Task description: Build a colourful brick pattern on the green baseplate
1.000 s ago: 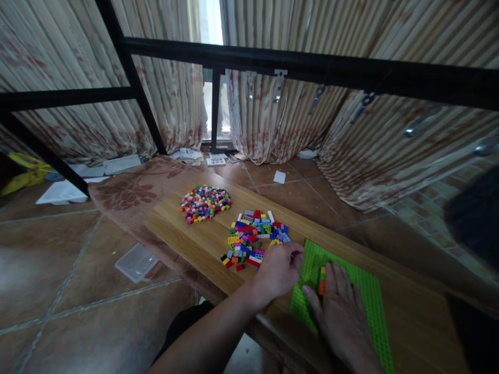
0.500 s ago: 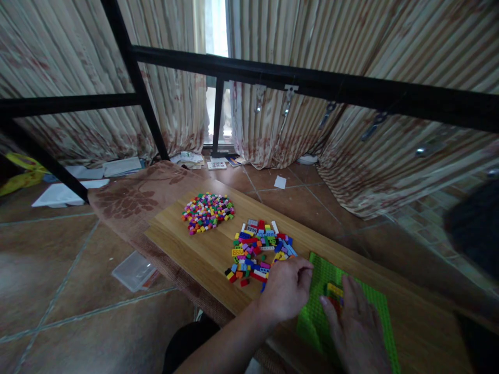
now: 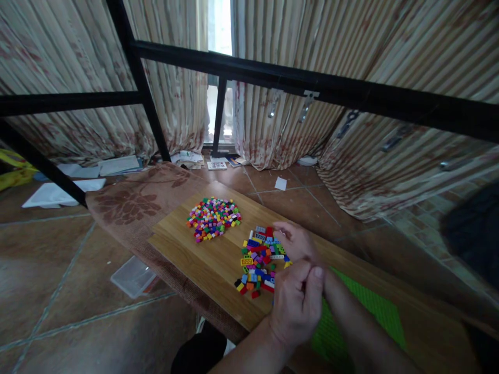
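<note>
My left hand (image 3: pixel 298 304) is curled closed near the board's front edge, thumb against the fingers, and what it holds is hidden. My right hand (image 3: pixel 297 242) reaches over the far side of a pile of mixed coloured bricks (image 3: pixel 257 262), its fingers bent down onto them. The right forearm crosses a green baseplate (image 3: pixel 376 307) lying on the wooden board (image 3: pixel 202 259). A second heap of tiny coloured bricks (image 3: pixel 213 218) sits further left on the board.
The board rests on a brown flowered cloth (image 3: pixel 125 197) above a tiled floor. A clear plastic lid (image 3: pixel 134 276) and papers (image 3: pixel 62 192) lie on the floor. Black metal bars (image 3: pixel 273 78) cross in front of striped curtains. A dark shape (image 3: pixel 471 234) stands at the right.
My right hand has lifted off the green baseplate and moved forward to the brick pile. My left hand has drawn back and closed.
</note>
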The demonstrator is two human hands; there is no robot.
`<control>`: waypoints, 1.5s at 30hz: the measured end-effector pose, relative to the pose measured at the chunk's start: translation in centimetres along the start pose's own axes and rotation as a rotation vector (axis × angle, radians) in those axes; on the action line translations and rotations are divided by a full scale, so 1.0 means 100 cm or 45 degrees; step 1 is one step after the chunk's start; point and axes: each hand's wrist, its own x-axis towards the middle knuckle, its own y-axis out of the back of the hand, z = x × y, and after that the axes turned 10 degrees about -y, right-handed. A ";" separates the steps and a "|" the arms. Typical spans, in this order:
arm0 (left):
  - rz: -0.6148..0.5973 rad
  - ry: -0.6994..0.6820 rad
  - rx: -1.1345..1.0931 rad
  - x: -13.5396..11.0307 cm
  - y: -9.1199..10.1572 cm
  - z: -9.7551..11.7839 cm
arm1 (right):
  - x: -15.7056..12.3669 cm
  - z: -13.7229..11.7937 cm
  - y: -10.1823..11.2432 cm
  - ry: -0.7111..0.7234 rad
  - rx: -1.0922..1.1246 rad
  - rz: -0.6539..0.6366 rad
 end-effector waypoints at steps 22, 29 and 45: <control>0.044 0.112 0.029 0.006 0.005 -0.003 | 0.028 -0.001 -0.027 0.182 -0.356 -0.297; 0.019 0.132 -0.014 0.008 0.003 -0.003 | 0.019 0.009 -0.026 0.128 -0.199 -0.238; 0.024 0.199 -0.031 0.007 -0.006 -0.009 | -0.004 0.019 -0.022 0.035 0.074 -0.077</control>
